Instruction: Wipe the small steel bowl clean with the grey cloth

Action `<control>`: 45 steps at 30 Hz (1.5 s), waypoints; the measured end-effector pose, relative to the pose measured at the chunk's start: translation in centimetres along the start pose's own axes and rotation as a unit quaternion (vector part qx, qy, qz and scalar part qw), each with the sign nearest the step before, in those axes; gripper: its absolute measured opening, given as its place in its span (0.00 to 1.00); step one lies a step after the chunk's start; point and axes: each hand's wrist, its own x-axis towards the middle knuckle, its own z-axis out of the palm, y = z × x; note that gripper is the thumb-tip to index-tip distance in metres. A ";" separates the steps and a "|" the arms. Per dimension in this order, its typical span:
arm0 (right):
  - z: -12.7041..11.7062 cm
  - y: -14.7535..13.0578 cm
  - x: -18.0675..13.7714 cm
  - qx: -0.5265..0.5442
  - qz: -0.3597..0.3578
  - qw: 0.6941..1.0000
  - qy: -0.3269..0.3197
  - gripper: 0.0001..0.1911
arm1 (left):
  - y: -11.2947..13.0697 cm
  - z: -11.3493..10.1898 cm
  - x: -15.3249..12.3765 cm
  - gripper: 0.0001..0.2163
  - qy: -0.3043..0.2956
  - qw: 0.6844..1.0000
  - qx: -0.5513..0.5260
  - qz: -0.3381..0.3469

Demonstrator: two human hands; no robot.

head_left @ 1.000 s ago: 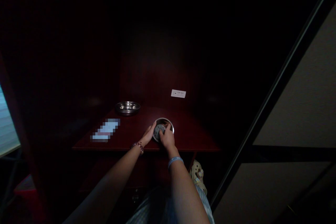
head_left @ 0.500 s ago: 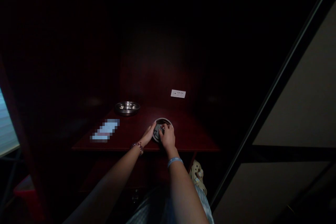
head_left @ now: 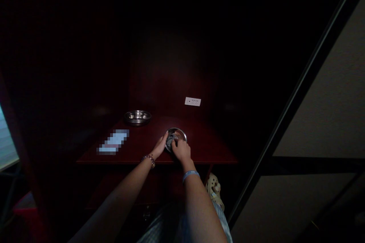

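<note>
A shiny steel bowl [head_left: 181,131] is tilted toward me near the front edge of the dark red shelf [head_left: 205,148]. My left hand [head_left: 160,147] is closed on its left rim, with the thumb side along the edge. Inside the bowl lies a crumpled grey cloth [head_left: 170,139], pinched by my right hand [head_left: 181,150] and pressed against the inner surface. The right fingertips are partly hidden by the hand itself.
Stacked steel bowls [head_left: 137,117] stand at the back left of the shelf. A blurred-out pale flat object [head_left: 114,141] lies in front of them. A white power socket [head_left: 192,101] is on the back wall. Below right is a cream clog [head_left: 213,190].
My right hand has shifted slightly down within the bowl, its fingers curling in more, and the grey cloth has moved with it. My left hand stays on the rim.
</note>
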 end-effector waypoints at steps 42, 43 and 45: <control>0.3 0.7 -0.4 -0.029 -0.122 0.992 0.005 0.26 | -0.9 -0.2 0.6 0.29 0.012 1.000 0.003 0.003; 0.3 0.8 -0.4 -0.030 -0.123 0.992 0.007 0.26 | -0.8 -0.2 0.6 0.29 0.010 1.000 0.006 0.003; 0.3 0.8 -0.4 -0.033 -0.128 0.991 0.013 0.26 | -0.7 -0.1 0.5 0.30 0.011 1.000 0.006 0.006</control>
